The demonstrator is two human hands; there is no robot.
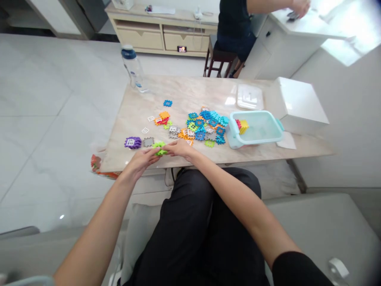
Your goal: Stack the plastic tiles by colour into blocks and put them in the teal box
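Both hands meet at a lime-green notched tile [160, 149] just above the table's near edge: the left hand [142, 161] has its fingertips drawn in at the piece's left side, and the right hand [181, 148] pinches narrowly at its right side. Whether this is one tile or several stacked cannot be told, since the fingers cover part of it.

It looks like moulded plastic, so it should be very light, stiff and hard to damage, perhaps a little slick on its flat faces. The toothed rim probably gives the surest hold: opposite edges between thumb and forefinger, with the fingertips kept out of the notches. The thin teeth may flex slightly under a firm squeeze but are unlikely to break.

Just beyond the left fingertips lies a grey notched tile [148, 142], likely as light, and flat enough to be best lifted by an edge. Left of it sit purple notched tiles [137, 142]. Beyond and to the right of the right hand spreads a mixed heap of tiles [200, 136], with a pale-blue plastic bin [262, 141] farther right.
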